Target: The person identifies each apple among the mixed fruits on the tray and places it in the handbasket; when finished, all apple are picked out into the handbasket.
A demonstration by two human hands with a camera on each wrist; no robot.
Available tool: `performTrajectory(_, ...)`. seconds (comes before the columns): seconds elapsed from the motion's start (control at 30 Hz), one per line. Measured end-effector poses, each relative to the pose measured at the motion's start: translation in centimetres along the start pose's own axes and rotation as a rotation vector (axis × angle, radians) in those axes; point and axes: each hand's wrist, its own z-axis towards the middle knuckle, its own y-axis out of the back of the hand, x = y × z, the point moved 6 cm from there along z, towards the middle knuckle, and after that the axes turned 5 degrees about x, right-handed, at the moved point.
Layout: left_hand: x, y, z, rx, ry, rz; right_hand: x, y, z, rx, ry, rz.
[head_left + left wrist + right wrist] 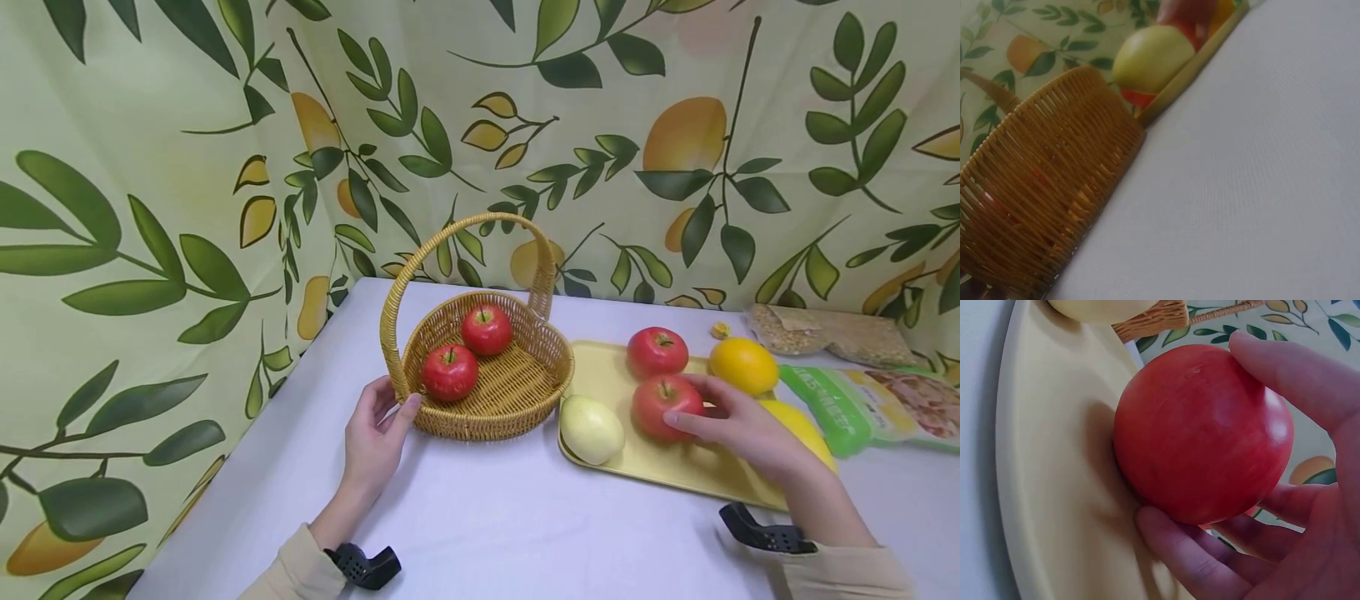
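Note:
In the head view, a wicker basket [487,427] with a tall arched handle holds two red apples, one apple [450,372] in front of another [487,330]. My left hand [377,442] grips the basket's near left side, thumb at the rim; its fingers are partly hidden. A red apple [666,408] over the yellow tray [675,479] is held by my right hand [742,429]. The right wrist view shows this apple [1204,434] between the thumb and fingers of the hand [1291,506]. The left wrist view shows the basket's woven side [1054,181], not the hand clearly.
A pale green-yellow fruit [592,429] sits at the tray's left end, another red apple [657,352] behind the held one. An orange fruit [744,366] and a yellow fruit [801,433] are at the right. Beyond lie a green package [840,408] and a clear bag [862,335].

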Motion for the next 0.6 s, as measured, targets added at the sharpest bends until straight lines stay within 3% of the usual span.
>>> performTrajectory(0.6,-0.1,0.0,0.0,0.003,0.006,-0.003,0.2,-1.6,0.8,-0.005,-0.001,0.054)
